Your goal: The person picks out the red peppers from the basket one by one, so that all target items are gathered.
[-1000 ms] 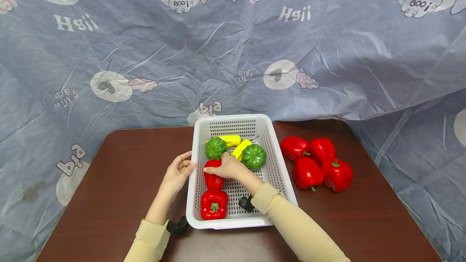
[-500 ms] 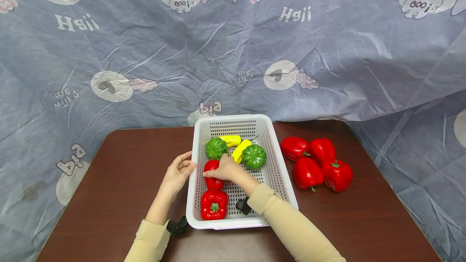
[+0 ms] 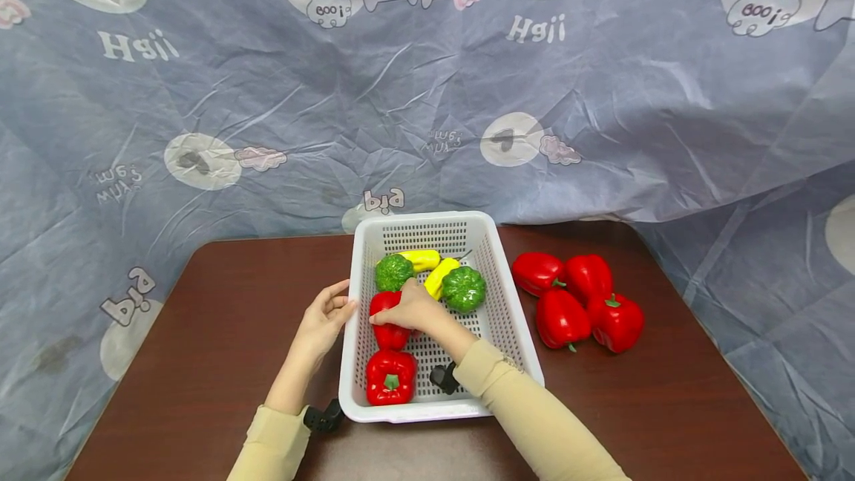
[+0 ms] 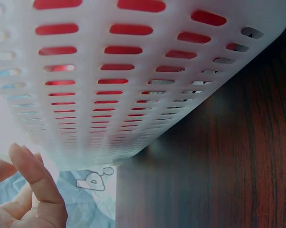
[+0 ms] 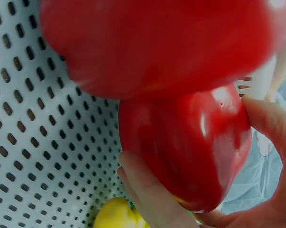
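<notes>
My right hand [image 3: 422, 310] reaches into the white plastic basket [image 3: 501, 303] and grips a red bell pepper [image 5: 185, 147], thumb on one side and fingers on the other. A second red bell pepper [image 3: 390, 377] sits in the near left corner, right against the gripped one. Beyond the hand lie two green, ribbed, pumpkin-like vegetables [image 3: 464, 289] and two yellow peppers [image 3: 441, 277]. My left hand [image 3: 320, 324] is at the outside of the basket's left wall, its fingers relaxed and its thumb right at the rim. Red shows through the wall slots in the left wrist view.
Several red bell peppers [image 3: 562, 319] lie grouped on the brown table [image 3: 220, 347] to the right of the basket. Behind the table hangs a grey-blue printed cloth [image 3: 374, 95]. Black wrist devices [image 3: 323, 416] sit at both cuffs.
The right hand and the gripped bell pepper have shifted very slightly within the basket. The left hand keeps its place at the basket wall. The whole head view has drifted slightly.
</notes>
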Available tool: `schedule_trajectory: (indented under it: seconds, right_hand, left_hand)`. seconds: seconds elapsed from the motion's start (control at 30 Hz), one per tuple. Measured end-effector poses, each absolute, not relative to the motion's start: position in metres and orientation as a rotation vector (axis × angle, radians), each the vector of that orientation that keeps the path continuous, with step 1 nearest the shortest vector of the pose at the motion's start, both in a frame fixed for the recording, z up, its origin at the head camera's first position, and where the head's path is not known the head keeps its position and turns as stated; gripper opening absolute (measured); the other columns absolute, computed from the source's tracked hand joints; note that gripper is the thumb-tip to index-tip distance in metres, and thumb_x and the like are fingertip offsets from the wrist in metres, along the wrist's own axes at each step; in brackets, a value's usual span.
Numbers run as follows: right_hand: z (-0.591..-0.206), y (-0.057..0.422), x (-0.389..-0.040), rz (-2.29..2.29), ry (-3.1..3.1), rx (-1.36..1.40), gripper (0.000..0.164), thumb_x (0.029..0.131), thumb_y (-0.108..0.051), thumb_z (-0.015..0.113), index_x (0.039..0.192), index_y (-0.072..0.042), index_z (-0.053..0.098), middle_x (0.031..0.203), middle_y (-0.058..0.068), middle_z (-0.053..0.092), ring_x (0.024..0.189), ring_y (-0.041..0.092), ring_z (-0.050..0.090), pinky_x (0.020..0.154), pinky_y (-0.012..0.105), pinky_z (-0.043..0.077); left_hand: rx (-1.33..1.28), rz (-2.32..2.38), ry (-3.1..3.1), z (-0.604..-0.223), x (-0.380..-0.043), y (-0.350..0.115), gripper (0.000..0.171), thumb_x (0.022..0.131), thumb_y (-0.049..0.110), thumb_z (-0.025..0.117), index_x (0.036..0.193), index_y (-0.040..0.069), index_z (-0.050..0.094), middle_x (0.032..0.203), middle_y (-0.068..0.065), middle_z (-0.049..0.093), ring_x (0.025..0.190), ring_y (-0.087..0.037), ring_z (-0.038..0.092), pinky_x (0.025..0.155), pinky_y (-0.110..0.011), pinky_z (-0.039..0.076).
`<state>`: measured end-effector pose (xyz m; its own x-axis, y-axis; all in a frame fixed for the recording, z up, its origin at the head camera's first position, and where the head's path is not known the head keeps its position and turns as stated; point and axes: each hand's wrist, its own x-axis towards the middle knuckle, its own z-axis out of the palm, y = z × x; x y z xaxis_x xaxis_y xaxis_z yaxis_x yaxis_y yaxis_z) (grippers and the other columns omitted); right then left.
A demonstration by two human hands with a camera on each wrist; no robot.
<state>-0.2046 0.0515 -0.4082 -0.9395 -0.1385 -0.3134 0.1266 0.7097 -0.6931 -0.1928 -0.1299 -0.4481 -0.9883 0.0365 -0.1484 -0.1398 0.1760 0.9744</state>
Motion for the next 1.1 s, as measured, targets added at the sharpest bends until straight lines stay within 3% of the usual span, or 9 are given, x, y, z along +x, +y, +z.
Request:
schedule_trajectory:
  seconds: [0.2,0.37,0.67,0.9,1.1]
  right_hand:
    - [-0.399,0.056,-0.205,-1.172,2.583,0.006,0.083,0.075,-0.035,0.083,0.13,0.011,0.042,0.122,0.023,0.055,0.106,0.032,0.058,0.092,0.047,0.053]
    - [-0.388,0.062,-0.203,-1.25,2.601,0.043,0.077,0.074,-0.033,0.083,0.127,0.006,0.044,0.12,0.021,0.056,0.105,0.032,0.059,0.089,0.047,0.055]
    - [-0.368,0.076,-0.198,-1.405,2.635,0.104,0.078,0.075,-0.029,0.082,0.136,0.001,0.043,0.127,0.02,0.056,0.113,0.035,0.058,0.091,0.049,0.053]
    - [-0.358,0.101,-0.193,-1.539,2.621,0.137,0.077,0.075,-0.027,0.081,0.138,-0.004,0.043,0.128,0.02,0.058,0.116,0.036,0.058,0.093,0.051,0.051]
    - [-0.349,0.13,-0.186,-1.596,2.611,0.185,0.079,0.078,-0.028,0.079,0.143,-0.005,0.038,0.136,0.022,0.052,0.122,0.037,0.053,0.099,0.053,0.048]
  left_hand:
    - [-0.105,1.933,2.293,-0.448,-0.192,-0.13,0.053,0.095,0.009,0.063,0.145,0.009,0.045,0.104,-0.007,0.061,0.082,-0.002,0.06,0.074,-0.021,0.049]
    - [-0.098,1.915,2.3,-0.448,-0.192,-0.13,0.053,0.096,0.011,0.064,0.145,0.01,0.044,0.105,-0.007,0.061,0.082,-0.003,0.06,0.075,-0.02,0.048]
    - [-0.099,1.886,2.32,-0.449,-0.192,-0.131,0.054,0.097,0.013,0.063,0.146,0.01,0.043,0.107,-0.008,0.062,0.084,-0.002,0.061,0.077,-0.021,0.049]
    - [-0.112,1.889,2.309,-0.451,-0.192,-0.133,0.053,0.097,0.012,0.062,0.146,0.012,0.043,0.101,0.0,0.061,0.082,-0.001,0.06,0.075,-0.021,0.048]
    - [-0.097,1.907,2.294,-0.451,-0.193,-0.132,0.053,0.097,0.01,0.062,0.146,0.011,0.043,0.101,-0.001,0.061,0.083,-0.002,0.06,0.076,-0.021,0.049]
